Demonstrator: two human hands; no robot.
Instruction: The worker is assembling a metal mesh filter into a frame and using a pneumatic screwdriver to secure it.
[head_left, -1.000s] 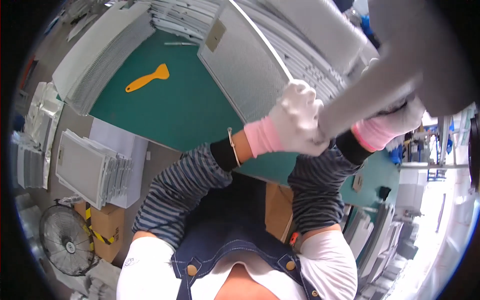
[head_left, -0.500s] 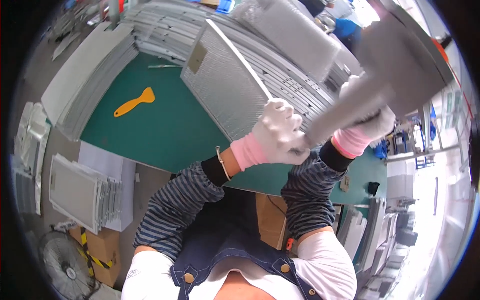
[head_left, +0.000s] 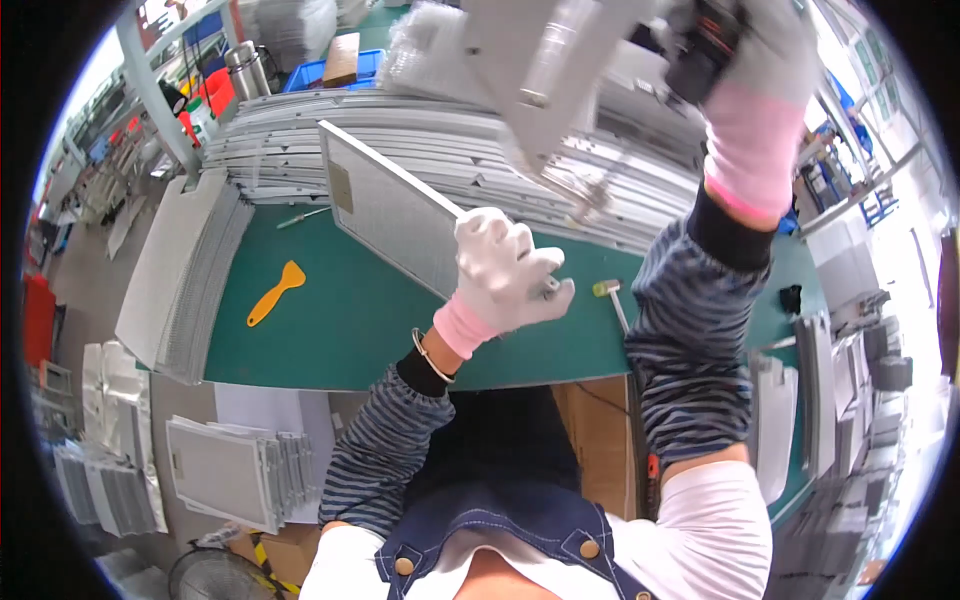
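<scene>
Left hand [head_left: 505, 275], in a white glove, curled shut over the near corner of a mesh filter panel [head_left: 395, 215] that lies tilted on the green surface [head_left: 330, 330]. Right hand [head_left: 755, 60] raised high, closed on a second, blurred panel [head_left: 540, 70]; exact grip unclear. Risk: the raised panel could swing into the stacked panels [head_left: 420, 140] or slip from a one-handed hold. Scraper [head_left: 276, 292] and mallet [head_left: 610, 295] lie apart on the surface.

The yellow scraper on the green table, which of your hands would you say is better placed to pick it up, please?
Left, probably: the left hand hangs low over the green table on the yellow scraper side, while the right hand is raised high holding a metal panel.
</scene>
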